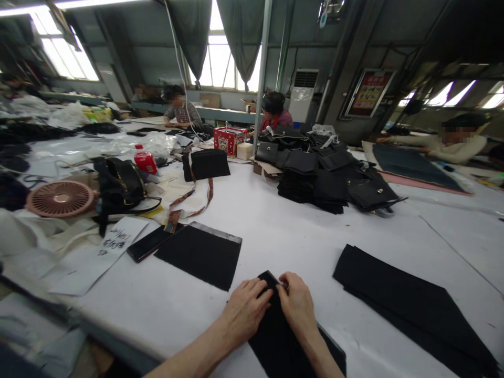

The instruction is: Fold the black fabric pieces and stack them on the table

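Lying at the table's (283,231) near edge, a seemingly unfinished black panel (271,333) is being pinched by the right hand (297,302), pressed by the left hand (246,304), grip unclear; finished ones cannot be told apart.

Both bare hands sit side by side at the near middle of the scene, close together with a narrow gap between their fingertips. The left hand (248,305) is palm down, its back turned up, fingers bent and reaching toward the far right. Its left forearm (192,349) comes in slantwise from the near left, uncovered, with the wrist almost straight. The right hand (298,302) is curled, knuckles raised, its fingertips turned left toward the other hand. The right forearm (323,354), also uncovered, runs up from the near edge, leaning left. How firmly the fingers press cannot be told.
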Action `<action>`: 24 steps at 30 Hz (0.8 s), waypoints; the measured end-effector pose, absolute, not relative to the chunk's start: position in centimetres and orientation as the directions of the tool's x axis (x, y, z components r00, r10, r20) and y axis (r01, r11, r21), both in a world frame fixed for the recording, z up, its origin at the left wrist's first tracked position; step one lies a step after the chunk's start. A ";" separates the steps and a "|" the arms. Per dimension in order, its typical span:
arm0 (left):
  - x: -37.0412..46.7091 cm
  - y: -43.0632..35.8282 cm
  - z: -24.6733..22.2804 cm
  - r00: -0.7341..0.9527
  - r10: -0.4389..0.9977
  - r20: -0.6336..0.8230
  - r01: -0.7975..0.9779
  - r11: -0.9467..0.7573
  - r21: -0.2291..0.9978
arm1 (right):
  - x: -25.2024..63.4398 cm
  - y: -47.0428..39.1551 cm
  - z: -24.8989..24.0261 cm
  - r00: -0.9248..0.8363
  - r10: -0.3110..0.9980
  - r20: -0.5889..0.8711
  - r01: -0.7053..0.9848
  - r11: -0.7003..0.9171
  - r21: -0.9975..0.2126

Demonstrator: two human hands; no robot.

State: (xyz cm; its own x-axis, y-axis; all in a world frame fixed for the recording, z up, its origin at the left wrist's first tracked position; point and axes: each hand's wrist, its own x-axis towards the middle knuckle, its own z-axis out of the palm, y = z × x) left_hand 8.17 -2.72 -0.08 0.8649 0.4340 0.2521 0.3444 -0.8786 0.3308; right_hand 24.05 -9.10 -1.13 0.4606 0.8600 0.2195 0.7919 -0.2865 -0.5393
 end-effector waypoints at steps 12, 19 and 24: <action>9.2 -1.7 0.1 0.865 0.442 0.239 0.373 -0.884 0.282 | 24.4 -9.3 -4.1 0.369 0.838 0.401 0.780 -0.044 -0.625; 9.4 -1.2 0.3 0.855 0.459 0.242 0.396 -0.879 0.267 | 24.4 -9.3 -4.9 0.254 0.824 0.507 0.918 -0.040 -0.395; 9.3 -1.1 0.2 0.843 0.482 0.238 0.416 -0.866 0.279 | 24.3 -9.4 -5.5 0.263 0.808 0.527 0.893 0.002 -0.450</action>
